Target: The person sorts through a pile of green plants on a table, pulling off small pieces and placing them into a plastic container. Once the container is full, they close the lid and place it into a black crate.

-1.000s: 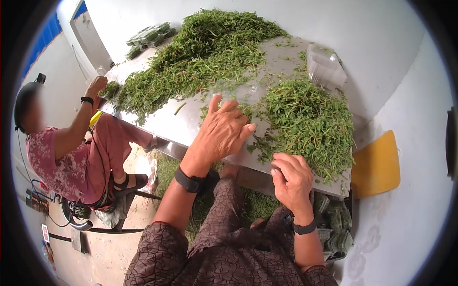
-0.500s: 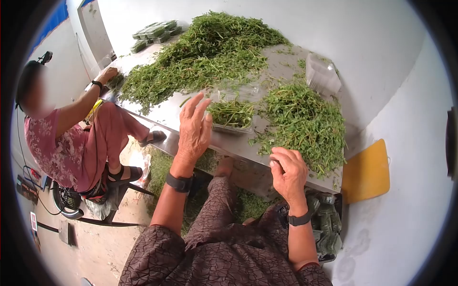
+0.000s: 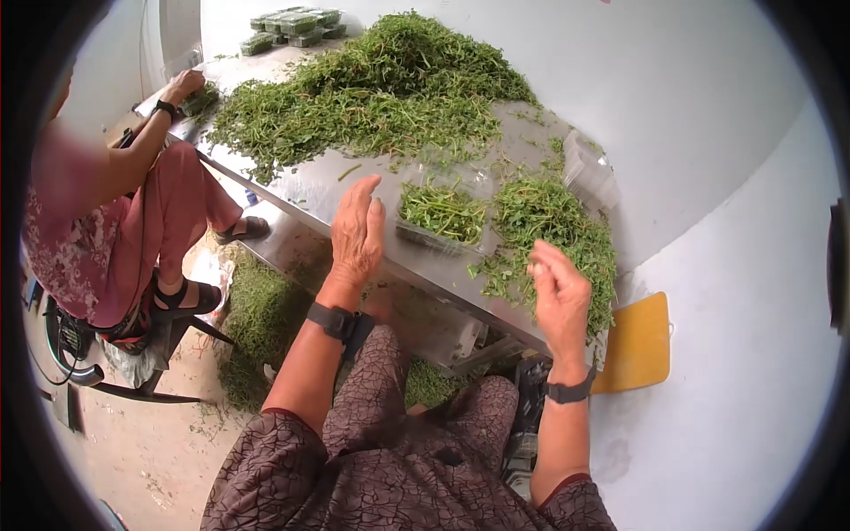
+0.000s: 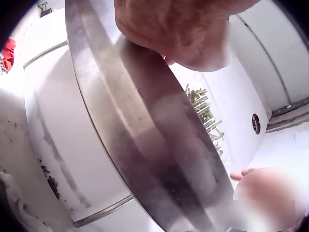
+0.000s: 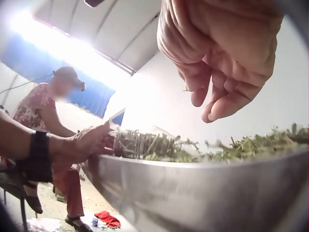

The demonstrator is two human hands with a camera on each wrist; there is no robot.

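Observation:
A clear plastic box [image 3: 441,212] filled with green leafy stems sits at the table's near edge, its clear lid [image 3: 456,177] raised behind it. Just left of the box is my left hand [image 3: 357,234], fingers straight and held together. My right hand [image 3: 562,296] hovers at the near side of a pile of greens [image 3: 567,221], its fingers loosely bent. In the right wrist view a gap shows between thumb and fingers of the right hand [image 5: 222,63], with no bunch in them. The left wrist view shows the left hand [image 4: 178,29] above the metal table edge [image 4: 130,106].
A large heap of greens [image 3: 398,97] covers the table's far side, with filled boxes [image 3: 297,25] stacked behind. Empty clear boxes [image 3: 589,170] stand at the right. Another person [image 3: 115,212] sits at the left end. A yellow board [image 3: 637,345] leans against the wall.
My left hand has moved from over the box to its left side, leaving the greens inside in view. The right hand stays near the pile, fingers loosely bent. The head view has shifted.

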